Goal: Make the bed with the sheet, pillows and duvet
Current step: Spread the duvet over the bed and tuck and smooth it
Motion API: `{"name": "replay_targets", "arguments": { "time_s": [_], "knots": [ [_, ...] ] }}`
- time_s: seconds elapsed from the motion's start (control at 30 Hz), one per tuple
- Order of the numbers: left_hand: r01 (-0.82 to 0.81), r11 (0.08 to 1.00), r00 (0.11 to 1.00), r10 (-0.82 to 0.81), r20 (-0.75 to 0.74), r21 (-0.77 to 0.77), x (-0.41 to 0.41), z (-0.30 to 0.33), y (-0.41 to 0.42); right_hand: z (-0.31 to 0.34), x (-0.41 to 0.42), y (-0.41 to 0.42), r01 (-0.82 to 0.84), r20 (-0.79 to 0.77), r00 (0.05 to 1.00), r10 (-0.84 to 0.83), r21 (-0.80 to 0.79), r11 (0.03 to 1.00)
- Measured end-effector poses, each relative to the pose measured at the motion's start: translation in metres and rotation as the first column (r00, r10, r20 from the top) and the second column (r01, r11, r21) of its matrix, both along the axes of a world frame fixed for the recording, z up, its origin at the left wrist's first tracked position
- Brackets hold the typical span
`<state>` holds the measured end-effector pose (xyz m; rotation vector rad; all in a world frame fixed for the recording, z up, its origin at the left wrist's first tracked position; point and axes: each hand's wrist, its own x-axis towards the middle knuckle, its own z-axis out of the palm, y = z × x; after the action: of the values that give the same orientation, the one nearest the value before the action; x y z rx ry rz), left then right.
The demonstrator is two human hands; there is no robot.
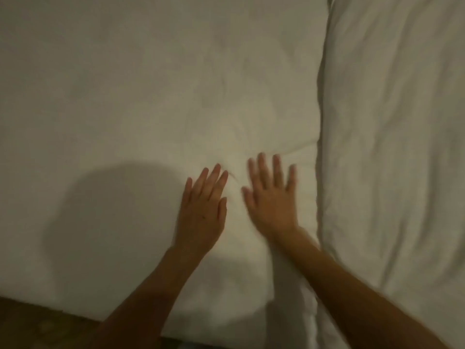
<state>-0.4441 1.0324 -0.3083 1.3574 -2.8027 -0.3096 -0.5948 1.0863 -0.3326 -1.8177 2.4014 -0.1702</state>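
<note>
White cotton sheet (151,96) lies under both your palms, the left hand (202,212) and right hand (273,200) flat with fingers spread and gripping nothing, so sweep outward from the middle to push the creases toward the edges. To your right a thicker white layer, pillow or duvet (390,147), butts against the sheet; the bed's near edge meets dark floor (37,323) at lower left, with open sheet leftward.
</note>
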Motion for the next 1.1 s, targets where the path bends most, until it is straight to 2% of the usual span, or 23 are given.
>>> {"name": "replay_targets", "arguments": {
  "time_s": [0.07,0.1,0.17,0.2,0.23,0.27,0.3,0.33,0.4,0.43,0.47,0.53,0.6,0.63,0.7,0.77,0.8,0.87,0.93,0.97,1.03,1.07,1.1],
  "knots": [
    [0.034,0.999,0.999,-0.034,0.011,-0.032,0.028,-0.005,-0.035,-0.004,0.090,0.032,-0.384,0.142,0.915,0.376,0.033,0.923],
    [0.049,0.998,0.999,-0.049,0.020,-0.030,0.040,-0.007,-0.053,-0.003,0.115,0.049,-0.574,0.200,0.811,0.549,0.097,0.813],
    [0.105,0.993,0.994,-0.103,0.033,-0.050,0.059,-0.010,-0.083,-0.005,0.107,0.058,-0.759,0.194,0.650,0.735,0.208,0.617],
    [0.148,0.987,0.989,-0.146,0.031,-0.064,0.066,-0.012,-0.095,0.000,0.108,0.035,-0.753,0.185,0.658,0.730,0.197,0.628],
    [0.187,0.980,0.982,-0.186,0.024,-0.075,0.071,-0.013,-0.103,0.008,0.124,0.001,-0.644,0.142,0.764,0.630,0.240,0.726],
    [0.212,0.974,0.977,-0.211,0.019,-0.085,0.075,-0.014,-0.108,0.018,0.148,-0.048,-0.350,0.171,0.933,0.316,0.236,0.906],
    [0.227,0.970,0.974,-0.226,0.027,-0.086,0.079,-0.015,-0.112,0.037,0.174,-0.097,0.022,0.284,0.952,-0.113,0.306,0.952],
    [0.230,0.970,0.973,-0.227,0.046,-0.084,0.082,-0.016,-0.114,0.050,0.169,-0.138,0.182,0.243,0.932,-0.271,0.334,0.925],
    [0.190,0.978,0.980,-0.184,0.074,-0.087,0.090,-0.015,-0.117,0.056,0.102,-0.173,0.273,0.295,0.859,-0.418,0.427,0.862],
    [0.153,0.984,0.986,-0.145,0.083,-0.092,0.096,-0.014,-0.120,0.044,0.050,-0.182,0.280,0.192,0.909,-0.370,0.377,0.883],
    [0.108,0.989,0.991,-0.098,0.093,-0.099,0.103,-0.013,-0.124,0.034,-0.013,-0.193,0.313,0.008,0.947,-0.320,0.184,0.932],
    [0.006,0.992,0.996,0.006,0.089,-0.127,0.121,-0.010,-0.137,0.016,-0.038,-0.189,0.092,-0.058,0.995,-0.085,0.124,0.988],
    [-0.079,0.986,0.995,0.086,0.044,-0.146,0.142,-0.007,-0.151,-0.016,0.067,-0.163,-0.194,-0.008,0.981,0.195,0.030,0.980],
    [-0.100,0.982,0.994,0.107,0.037,-0.160,0.153,-0.007,-0.157,-0.017,0.146,-0.155,-0.233,-0.019,0.972,0.232,-0.035,0.972],
    [-0.108,0.980,0.992,0.117,0.047,-0.169,0.175,-0.008,-0.161,-0.004,0.267,-0.152,-0.138,0.209,0.969,0.134,0.001,0.990],
    [-0.092,0.983,0.993,0.102,0.058,-0.160,0.187,-0.008,-0.155,0.012,0.305,-0.160,-0.157,0.596,0.802,0.042,0.143,0.977],
    [-0.075,0.984,0.994,0.087,0.070,-0.161,0.191,-0.011,-0.149,0.011,0.287,-0.157,-0.125,0.574,0.817,0.053,0.087,0.988],
    [-0.084,0.986,0.991,0.098,0.089,-0.145,0.204,-0.015,-0.134,0.041,0.203,-0.126,-0.269,0.501,0.841,0.204,0.060,0.961],
    [-0.065,0.985,0.994,0.078,0.080,-0.157,0.202,-0.018,-0.125,0.040,0.115,-0.136,-0.497,0.238,0.798,0.553,-0.259,0.829],
    [-0.048,0.984,0.994,0.064,0.091,-0.171,0.201,-0.020,-0.118,0.036,0.062,-0.158,-0.470,0.101,0.854,0.511,-0.273,0.839],
    [-0.032,0.983,0.993,0.052,0.106,-0.182,0.208,-0.020,-0.102,0.031,-0.002,-0.218,-0.091,0.013,0.995,0.095,-0.176,0.980],
    [-0.038,0.983,0.995,0.054,0.082,-0.180,0.217,-0.021,-0.098,0.024,-0.004,-0.242,0.101,-0.001,0.995,-0.102,-0.092,0.991],
    [-0.035,0.978,0.998,0.046,0.046,-0.204,0.222,-0.018,-0.099,0.016,0.009,-0.257,0.147,-0.015,0.989,-0.148,-0.035,0.989]
  ]
}}
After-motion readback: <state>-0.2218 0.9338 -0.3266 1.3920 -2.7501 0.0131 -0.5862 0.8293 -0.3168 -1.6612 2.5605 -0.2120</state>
